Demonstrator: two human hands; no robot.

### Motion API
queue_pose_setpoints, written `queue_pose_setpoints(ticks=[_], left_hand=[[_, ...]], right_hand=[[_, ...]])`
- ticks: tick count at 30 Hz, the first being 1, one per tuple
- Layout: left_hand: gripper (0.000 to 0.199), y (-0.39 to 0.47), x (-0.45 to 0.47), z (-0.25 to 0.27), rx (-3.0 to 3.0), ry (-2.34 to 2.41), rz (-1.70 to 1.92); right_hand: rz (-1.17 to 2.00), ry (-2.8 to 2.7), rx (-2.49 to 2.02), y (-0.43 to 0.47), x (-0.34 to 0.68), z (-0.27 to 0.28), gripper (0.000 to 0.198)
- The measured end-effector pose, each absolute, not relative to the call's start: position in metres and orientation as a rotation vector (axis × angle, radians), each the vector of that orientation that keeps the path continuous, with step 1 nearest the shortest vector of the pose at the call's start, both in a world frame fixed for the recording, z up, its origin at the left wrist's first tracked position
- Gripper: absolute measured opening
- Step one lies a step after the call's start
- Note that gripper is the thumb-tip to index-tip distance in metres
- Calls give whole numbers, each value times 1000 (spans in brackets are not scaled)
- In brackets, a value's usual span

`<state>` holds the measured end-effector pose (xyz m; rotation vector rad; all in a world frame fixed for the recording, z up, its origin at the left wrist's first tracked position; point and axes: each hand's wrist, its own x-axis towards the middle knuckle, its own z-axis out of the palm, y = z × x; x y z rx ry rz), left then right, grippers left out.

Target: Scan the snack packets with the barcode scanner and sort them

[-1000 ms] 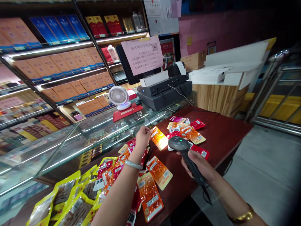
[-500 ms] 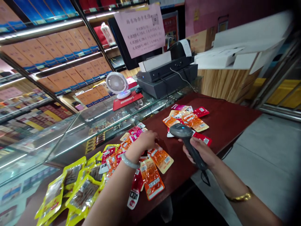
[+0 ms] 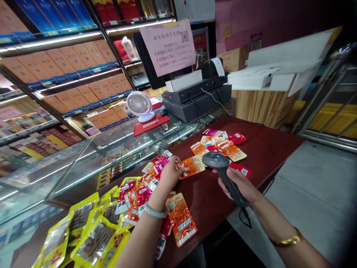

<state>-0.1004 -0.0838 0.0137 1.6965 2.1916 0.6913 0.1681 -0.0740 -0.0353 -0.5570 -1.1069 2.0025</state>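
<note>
Between the fingers of my left hand [image 3: 172,172] is the end of an orange snack packet [image 3: 193,166], its barcode end pointing right. My right hand [image 3: 242,184] is wrapped round the handle of a dark barcode scanner [image 3: 216,160], whose head points left toward that packet and shows a small blue light. Under and beside my left wrist lie mixed red and orange packets [image 3: 132,203], with another orange packet [image 3: 182,219] near the front edge. Yellow packets [image 3: 93,238] are heaped at the lower left. Behind the scanner lies a second pile of snack packets [image 3: 230,148].
The packets lie on a dark red tabletop [image 3: 267,149] beside a glass display counter [image 3: 83,163]. On the counter stand a small white fan [image 3: 139,103] and a black cash drawer with a printer [image 3: 198,100]. The scanner's cable [image 3: 247,219] hangs off the front edge.
My left hand has lifted the orange packet from the near pile and turned it toward the scanner, its barcode end swinging up and right. My right hand has barely moved.
</note>
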Motion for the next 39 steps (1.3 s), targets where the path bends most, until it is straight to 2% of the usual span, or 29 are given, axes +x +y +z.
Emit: queue_pose_setpoints(ticks=[6,18,24,27,29,33,35,39], left_hand=[[34,-87,-99,16,1610,2149,874],[34,-80,-97,9,1645,2191,781],[27,-38,-77,9,1381,1774,925],[35,-35,-71,23,1494,1758,959],[41,-56,-73,40,1748,1903,862],[38,-138,-81,66,2148,2129,343],[39,-181,-82,63,2113,2217,194],[48,-238,-80,31,1926,2499,155]], right_hand=[[2042,-1136,-536,-71,169,-37,58],[2047,-1148,-525,-71,169,-36,54],[2055,-1131,-532,-68,168,-40,52],[2060,-1133,-532,-70,170,-38,51],[2064,-1129,-538,-72,172,-35,53],[2088,-1112,-519,-75,176,-30,53],[2111,-1100,-521,-75,177,-30,52],[2120,-1138,-517,-74,178,-33,53]])
